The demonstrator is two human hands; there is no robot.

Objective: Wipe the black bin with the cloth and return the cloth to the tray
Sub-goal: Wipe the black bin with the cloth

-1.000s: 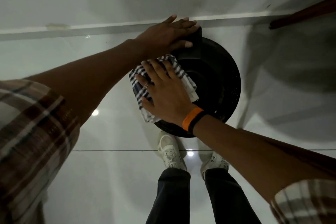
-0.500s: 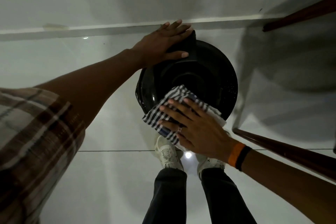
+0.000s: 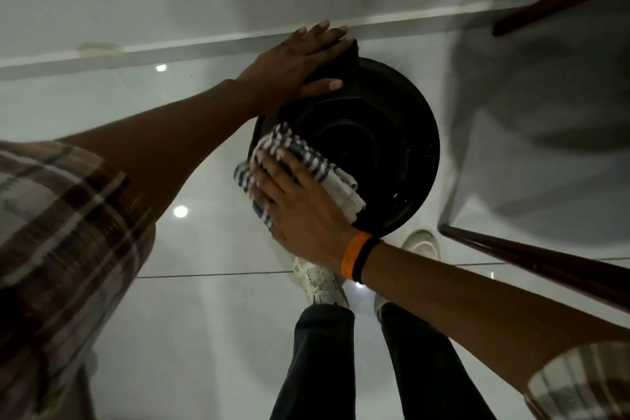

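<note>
The round black bin [image 3: 385,133] stands on the glossy white floor, seen from straight above. My left hand [image 3: 296,65] lies flat on its far rim and raised back part, steadying it. My right hand [image 3: 300,204], with an orange and a black band at the wrist, presses the blue-and-white striped cloth [image 3: 327,174] against the bin's near-left rim. The cloth is bunched under my palm and fingers. The tray is not in view.
Dark wooden furniture legs run at the right [image 3: 538,259] and the upper right [image 3: 559,0]. A white baseboard [image 3: 170,51] crosses behind the bin. My white shoes [image 3: 320,280] stand just in front of the bin on the tiles.
My right hand slid the cloth along the bin's rim: from the left side to the near edge, then back toward the near-left. The left hand stayed on the far rim.
</note>
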